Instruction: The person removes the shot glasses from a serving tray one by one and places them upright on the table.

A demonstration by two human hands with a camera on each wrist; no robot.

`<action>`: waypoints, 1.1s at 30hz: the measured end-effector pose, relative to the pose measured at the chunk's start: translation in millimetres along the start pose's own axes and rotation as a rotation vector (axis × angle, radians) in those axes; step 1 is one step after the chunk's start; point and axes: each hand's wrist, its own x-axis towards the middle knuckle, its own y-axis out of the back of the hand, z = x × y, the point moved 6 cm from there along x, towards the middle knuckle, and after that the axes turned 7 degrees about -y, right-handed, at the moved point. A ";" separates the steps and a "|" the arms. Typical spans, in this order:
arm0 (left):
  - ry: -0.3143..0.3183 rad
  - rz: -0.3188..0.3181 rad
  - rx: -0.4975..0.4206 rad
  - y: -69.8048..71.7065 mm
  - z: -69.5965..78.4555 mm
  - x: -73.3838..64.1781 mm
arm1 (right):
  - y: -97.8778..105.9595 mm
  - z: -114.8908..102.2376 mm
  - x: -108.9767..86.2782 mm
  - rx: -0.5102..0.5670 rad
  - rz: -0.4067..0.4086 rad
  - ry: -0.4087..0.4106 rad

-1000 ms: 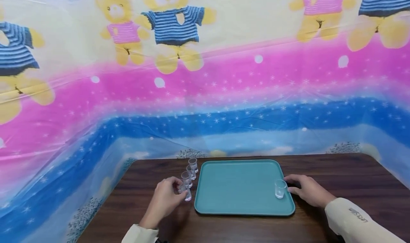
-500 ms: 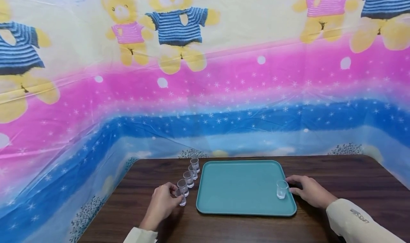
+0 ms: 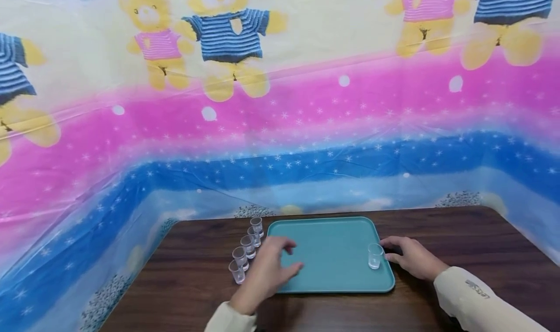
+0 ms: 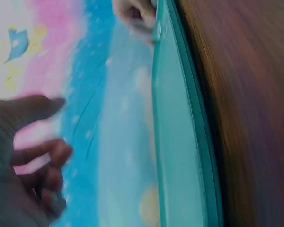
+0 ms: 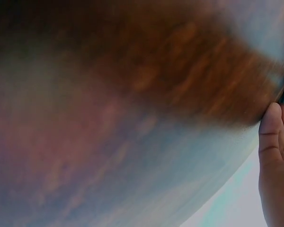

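In the head view my left hand (image 3: 269, 266) hangs over the left side of a teal tray (image 3: 328, 254), holding nothing, thumb and fingers apart. The left wrist view also shows this hand (image 4: 33, 156) with its fingers loosely bent. To its left, several small clear shot glasses (image 3: 248, 247) stand upright in a slanting row on the table. Another shot glass (image 3: 375, 255) stands upright near the tray's right edge. Beside it, my right hand (image 3: 413, 258) reaches to the tray's rim, thumb and fingers apart; whether the fingertips touch the glass is unclear.
A dark brown wooden table (image 3: 192, 273) carries everything. Behind it hangs a curtain (image 3: 306, 171) with teddy bears and pink and blue bands. The tray's raised rim (image 4: 199, 113) shows in the left wrist view. The right wrist view is mostly blurred.
My left hand has let go of the nearest shot glass, first shifting it slightly toward me, and moved right over the tray. The right hand and its glass have stayed put.
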 end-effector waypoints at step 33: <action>0.086 -0.349 -0.127 -154.9 52.2 92.1 | 1.4 1.7 0.4 0.020 0.015 -0.013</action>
